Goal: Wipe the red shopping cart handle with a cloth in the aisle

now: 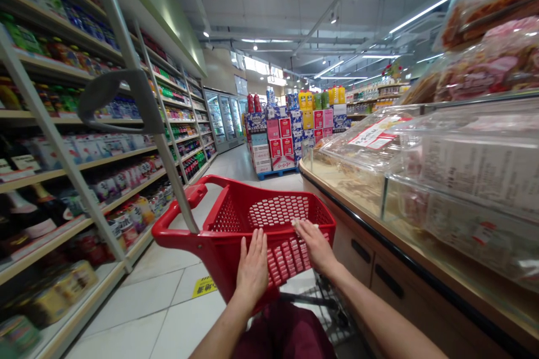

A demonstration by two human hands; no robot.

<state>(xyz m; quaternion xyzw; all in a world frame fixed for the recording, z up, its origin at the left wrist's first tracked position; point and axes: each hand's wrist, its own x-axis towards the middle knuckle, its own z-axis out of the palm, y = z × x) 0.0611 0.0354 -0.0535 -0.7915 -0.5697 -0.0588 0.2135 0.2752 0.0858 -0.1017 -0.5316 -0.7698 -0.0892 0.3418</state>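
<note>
A red plastic shopping cart point(236, 244) with perforated basket walls stands in front of me, its inside partly visible through the open top. My left hand point(254, 266) lies flat on the outside of the basket, fingers stretched upward just below the rim, thumb apart. Over the rim farther right, my right hand point(315, 244) is bent, with a small white crumpled piece, perhaps tissue, showing at its fingertips. A red handle point(168, 224) extends to the left of the basket. Beside it, a grey pole carries a grey loop grip point(113, 98).
Drink shelves point(101, 168) line the left side. At right stands a wooden display counter point(357, 219) with clear-packed food. Stacked drink cartons point(280, 146) rest on a blue pallet ahead, near glass-door coolers point(225, 115). A yellow floor sticker point(205, 286) lies on the tiles.
</note>
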